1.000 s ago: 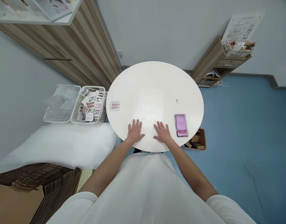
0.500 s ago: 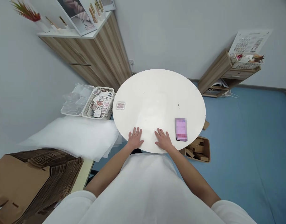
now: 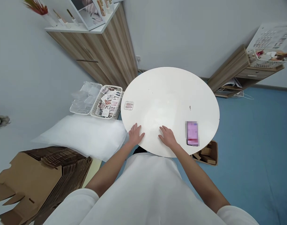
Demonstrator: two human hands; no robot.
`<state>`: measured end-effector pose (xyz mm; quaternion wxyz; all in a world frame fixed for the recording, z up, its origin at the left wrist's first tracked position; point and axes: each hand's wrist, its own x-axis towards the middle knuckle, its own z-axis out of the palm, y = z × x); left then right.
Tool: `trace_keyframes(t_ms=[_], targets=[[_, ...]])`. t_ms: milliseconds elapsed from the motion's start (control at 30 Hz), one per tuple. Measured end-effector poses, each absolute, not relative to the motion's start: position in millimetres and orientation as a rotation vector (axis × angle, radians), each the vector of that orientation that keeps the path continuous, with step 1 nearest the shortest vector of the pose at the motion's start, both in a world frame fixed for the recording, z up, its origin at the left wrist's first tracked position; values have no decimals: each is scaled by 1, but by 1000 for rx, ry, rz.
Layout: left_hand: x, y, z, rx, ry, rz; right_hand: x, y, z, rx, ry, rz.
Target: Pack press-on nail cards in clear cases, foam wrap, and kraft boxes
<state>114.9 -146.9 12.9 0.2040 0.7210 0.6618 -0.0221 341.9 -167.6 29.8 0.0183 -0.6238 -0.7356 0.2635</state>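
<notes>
My left hand (image 3: 135, 135) is at the near left edge of a round white table (image 3: 169, 84), fingers apart, holding nothing. My right hand (image 3: 167, 137) is over the near middle of the table, also open, with its fingers somewhat bent and nothing in it. To the right of it lies a phone (image 3: 192, 133) whose screen is blurred out in pink and purple. A small clear case (image 3: 129, 105) with pinkish pieces in it rests near the table's left edge, beyond my left hand. A small dark mark (image 3: 190, 107) shows on the tabletop beyond the phone.
Left of the table stand a white basket (image 3: 94, 112) of printed packets and a tray of clear plastic (image 3: 83, 98). White sheets (image 3: 82, 132) and stacked flat cardboard (image 3: 35, 184) lie nearer. A carton of cardboard pieces (image 3: 213, 153) sits on the floor at right. Wooden cabinets (image 3: 117, 47) stand behind.
The view has shifted, so the table and things appear further right. Both hands have moved slightly forward over the table; the right hand's fingers look more bent. Nothing was picked up.
</notes>
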Motion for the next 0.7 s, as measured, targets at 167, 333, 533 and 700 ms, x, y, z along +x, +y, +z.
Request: trace_keyframes(t_ms=[167, 333, 533, 700], targets=[[64, -92, 8, 1811, 1906, 264, 297, -122, 45, -1784, -2210, 1128], [28, -37, -5, 1594, 1905, 490, 246, -64, 39, -1751, -1827, 1329], [15, 0, -11, 1352, 1839, 508, 192, -12, 24, -1844, -1292, 1488], [10, 10, -9, 1241, 1772, 480, 164, 1, 20, -1767, -1169, 1655]])
